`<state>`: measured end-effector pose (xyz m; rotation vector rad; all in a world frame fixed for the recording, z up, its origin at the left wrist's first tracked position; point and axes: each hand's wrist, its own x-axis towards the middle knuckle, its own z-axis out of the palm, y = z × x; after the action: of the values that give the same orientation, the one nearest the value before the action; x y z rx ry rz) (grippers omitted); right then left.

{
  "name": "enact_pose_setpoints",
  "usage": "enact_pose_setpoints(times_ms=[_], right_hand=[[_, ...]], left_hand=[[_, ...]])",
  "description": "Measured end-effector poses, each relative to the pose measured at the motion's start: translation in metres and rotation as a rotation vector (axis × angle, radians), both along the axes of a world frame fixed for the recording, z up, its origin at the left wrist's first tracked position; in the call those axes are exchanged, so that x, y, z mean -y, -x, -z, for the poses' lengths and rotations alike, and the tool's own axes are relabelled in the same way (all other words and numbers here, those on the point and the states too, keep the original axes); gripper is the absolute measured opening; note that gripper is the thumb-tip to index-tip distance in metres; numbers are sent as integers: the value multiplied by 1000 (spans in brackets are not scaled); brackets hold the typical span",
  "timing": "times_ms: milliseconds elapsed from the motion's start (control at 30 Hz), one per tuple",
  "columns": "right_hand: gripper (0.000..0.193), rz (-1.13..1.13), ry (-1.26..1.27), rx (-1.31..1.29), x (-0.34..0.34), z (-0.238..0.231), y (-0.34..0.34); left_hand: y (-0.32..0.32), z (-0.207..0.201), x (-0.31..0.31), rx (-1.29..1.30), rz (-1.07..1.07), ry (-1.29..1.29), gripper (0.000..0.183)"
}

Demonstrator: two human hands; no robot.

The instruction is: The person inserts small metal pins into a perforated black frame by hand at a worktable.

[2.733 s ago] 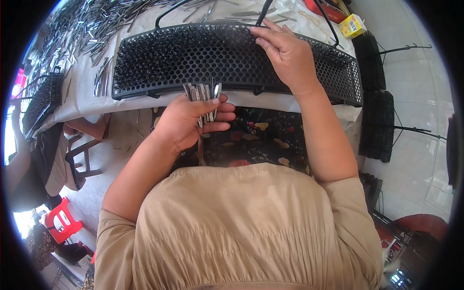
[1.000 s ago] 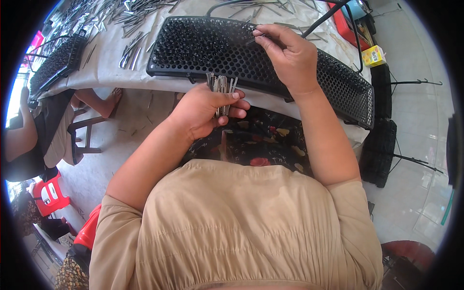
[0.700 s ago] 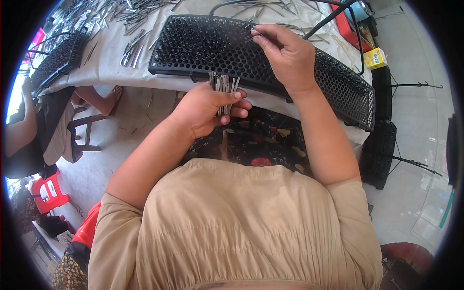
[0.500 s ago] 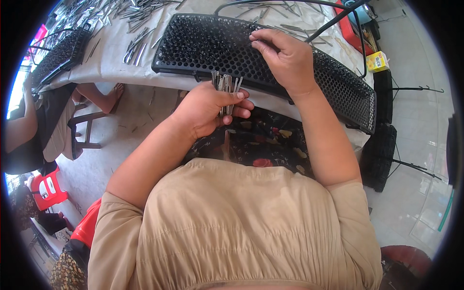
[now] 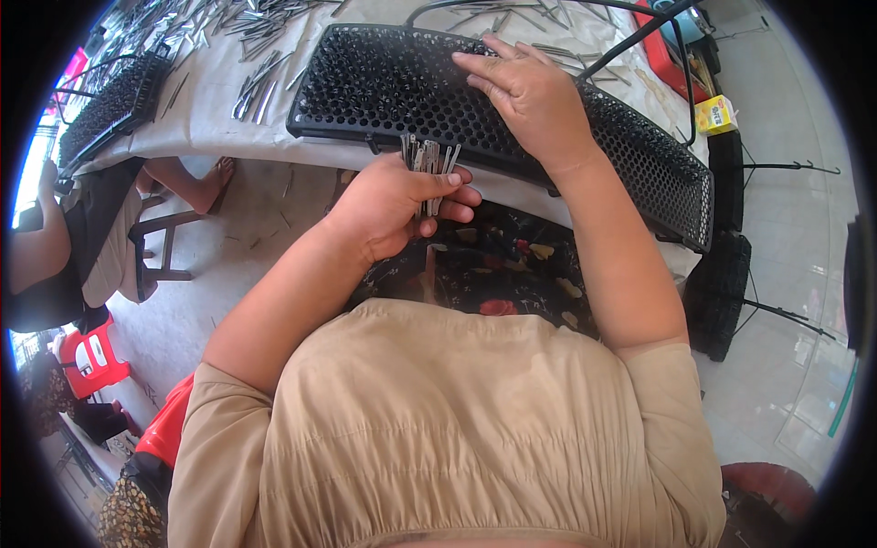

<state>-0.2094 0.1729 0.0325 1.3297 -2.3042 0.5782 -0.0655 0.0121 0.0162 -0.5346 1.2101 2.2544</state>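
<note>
My left hand is closed round a bundle of thin silvery metal strips, their ends standing up above the thumb. It is just in front of the near edge of a long black rack full of round holes. Strip ends poke up from many holes in the rack's left half; the holes along its near side look unfilled. Over the rack's middle is my right hand, palm down with fingers stretched out and no strip visible in it. Its fingertips are close to the filled holes; whether they touch is unclear.
Loose metal strips lie scattered on the pale-covered table. A second black rack stands at the far left, near a seated person's arm. A red tray and a yellow box are at the right. A black handle arches over the rack.
My right hand has shifted slightly up and left over the rack, and its fingers have gone from a pinch to stretched out. My left hand keeps its bundle in place.
</note>
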Motion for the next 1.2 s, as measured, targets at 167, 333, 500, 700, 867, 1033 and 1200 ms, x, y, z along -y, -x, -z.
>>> enact_pose_setpoints(times_ms=[167, 333, 500, 700, 867, 1033, 1200], right_hand=[[24, 17, 41, 45, -2, -1, -1], [23, 15, 32, 136, -12, -1, 3], [21, 87, 184, 257, -16, -12, -18], [20, 105, 369, 1188, -17, -26, -67], [15, 51, 477, 1331, -20, -29, -75], [15, 200, 667, 1151, -27, -22, -49], [13, 224, 671, 636, -29, -2, -29]], left_hand=[[1, -4, -3, 19, -36, 15, 22], [1, -4, -4, 2, -28, 7, 23], [-2, -5, -4, -39, -35, -25, 22], [-4, -15, -7, -180, -42, -25, 18], [-1, -21, -12, -245, 17, -7, 17], [4, -13, -8, -51, 35, 43, 18], [4, -4, -8, -10, 29, -36, 20]])
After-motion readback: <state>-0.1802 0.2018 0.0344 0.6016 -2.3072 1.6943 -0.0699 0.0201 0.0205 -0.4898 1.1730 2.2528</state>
